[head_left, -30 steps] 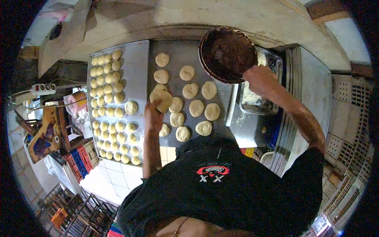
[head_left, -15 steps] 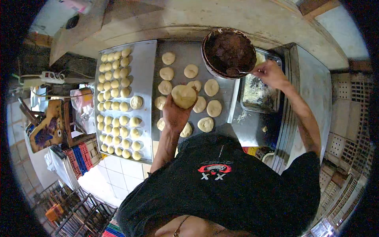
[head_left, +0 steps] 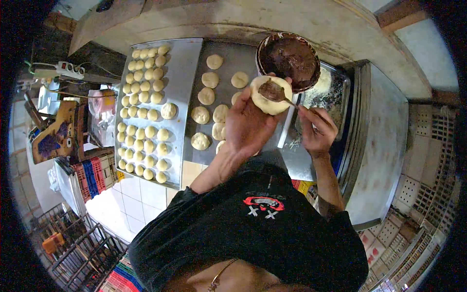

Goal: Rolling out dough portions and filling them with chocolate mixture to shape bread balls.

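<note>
Over the near-right part of the dark metal tray (head_left: 237, 57), one flattened dough round (head_left: 265, 105) rests in the left hand (head_left: 248, 125), which is cupped beneath it with fingertips showing at the far edge. Right hand (head_left: 318, 132): thumb and fingers pinched on the handle of a metal spoon (head_left: 289, 101), its bowl laid on the dough's centre with dark brown paste. Paste bowl (head_left: 260, 58) just beyond; shallow tray of pale shreds (head_left: 322, 83) at far right. Other flattened rounds (head_left: 206, 96) lie on the dark tray; small dough balls (head_left: 145, 86) fill rows on the silver tray (head_left: 182, 73) at left. Handling estimate: dough light, soft, likely to stretch or tear if pinched; best carried on a broad palm under its middle, fingers at the rim. Paste looks thick and sticky; spoon stiff, best gripped along the handle.
</note>
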A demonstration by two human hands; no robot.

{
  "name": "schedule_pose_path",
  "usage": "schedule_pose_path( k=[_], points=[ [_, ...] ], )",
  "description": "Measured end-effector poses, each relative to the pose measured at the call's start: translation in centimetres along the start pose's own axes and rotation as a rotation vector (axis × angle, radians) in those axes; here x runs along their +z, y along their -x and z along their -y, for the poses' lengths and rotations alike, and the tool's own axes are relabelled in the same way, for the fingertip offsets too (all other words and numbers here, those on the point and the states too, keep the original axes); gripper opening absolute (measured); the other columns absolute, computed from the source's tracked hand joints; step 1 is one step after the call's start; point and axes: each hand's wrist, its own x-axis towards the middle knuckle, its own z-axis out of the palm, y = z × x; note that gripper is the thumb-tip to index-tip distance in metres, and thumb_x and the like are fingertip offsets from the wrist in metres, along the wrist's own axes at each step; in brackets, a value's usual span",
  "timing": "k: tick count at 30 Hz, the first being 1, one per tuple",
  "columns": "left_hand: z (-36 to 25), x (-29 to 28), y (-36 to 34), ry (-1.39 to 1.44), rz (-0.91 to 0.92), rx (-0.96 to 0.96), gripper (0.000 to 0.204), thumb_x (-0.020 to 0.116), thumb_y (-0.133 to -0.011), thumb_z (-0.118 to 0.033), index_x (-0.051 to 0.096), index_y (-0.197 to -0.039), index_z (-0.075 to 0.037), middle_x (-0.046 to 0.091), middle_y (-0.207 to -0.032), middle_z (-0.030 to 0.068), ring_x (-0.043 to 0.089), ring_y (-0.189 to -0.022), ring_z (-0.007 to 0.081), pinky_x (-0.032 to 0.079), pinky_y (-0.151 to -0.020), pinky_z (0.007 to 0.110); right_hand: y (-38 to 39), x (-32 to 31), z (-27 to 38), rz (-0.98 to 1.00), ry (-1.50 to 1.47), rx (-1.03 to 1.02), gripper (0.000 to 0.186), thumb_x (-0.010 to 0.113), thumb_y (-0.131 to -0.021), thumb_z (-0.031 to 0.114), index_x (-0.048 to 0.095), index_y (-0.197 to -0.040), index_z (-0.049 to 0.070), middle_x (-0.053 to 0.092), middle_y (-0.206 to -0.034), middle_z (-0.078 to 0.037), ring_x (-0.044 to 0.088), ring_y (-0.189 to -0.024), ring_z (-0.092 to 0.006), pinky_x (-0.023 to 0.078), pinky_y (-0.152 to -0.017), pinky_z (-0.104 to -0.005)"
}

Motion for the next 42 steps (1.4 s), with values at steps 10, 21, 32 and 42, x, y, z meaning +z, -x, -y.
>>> schedule_pose_path(
  k=[10, 21, 32, 42],
  points=[
    [-8.8, -2.9, -2.5, -0.031, 0.018, 0.394, 0.042, 0.037, -0.098, -0.026, 0.049, -0.127, 0.003, 0.052, -0.130, 0.0203, 0.051, -0.120, 0.0331, 0.041, -0.103, 0.045, -1.7, -1.0, -4.0, 0.068, 0.044, 0.209, 0.018, 0.065, -0.083, -0.004, 0.071, -0.099, 0.002, 0.065, -0.080, -0.009, 0.061, -0.069, -0.0178, 0.048, -0.063, -0.0288],
    [-19.0, -25.0, -23.4, -2.395, -0.621, 0.508, 0.055, 0.048, -0.090, -0.032, 0.040, -0.138, -0.005, 0.049, -0.130, 0.0222, 0.043, -0.123, 0.0390, 0.040, -0.101, 0.049, -7.7, 0.4, -9.5, 0.422, 0.782, -0.007, 0.032, 0.060, -0.081, 0.008, 0.067, -0.110, 0.020, 0.065, -0.094, -0.007, 0.065, -0.071, -0.0287, 0.054, -0.058, -0.0395],
    [-23.1, -19.1, -13.8, -2.630, -0.473, 0.022, 0.037, 0.065, -0.080, -0.022, 0.061, -0.109, 0.000, 0.065, -0.106, 0.0176, 0.061, -0.098, 0.0392, 0.050, -0.085, 0.045, -5.2, 6.0, -7.4, 0.579, 0.583, 0.151, 0.024, 0.059, -0.081, 0.008, 0.068, -0.103, 0.007, 0.067, -0.093, -0.014, 0.067, -0.078, -0.0311, 0.054, -0.065, -0.0426],
    [-11.7, -9.9, -6.0, -0.416, -0.352, 0.298, 0.037, 0.051, -0.090, -0.018, 0.052, -0.121, 0.004, 0.057, -0.124, 0.0200, 0.055, -0.116, 0.0329, 0.041, -0.103, 0.046, -1.3, 5.4, -4.9, 0.167, -0.132, 0.690, 0.016, 0.069, -0.085, 0.010, 0.072, -0.099, 0.005, 0.071, -0.088, -0.012, 0.065, -0.074, -0.0187, 0.050, -0.072, -0.0300]
  ],
)
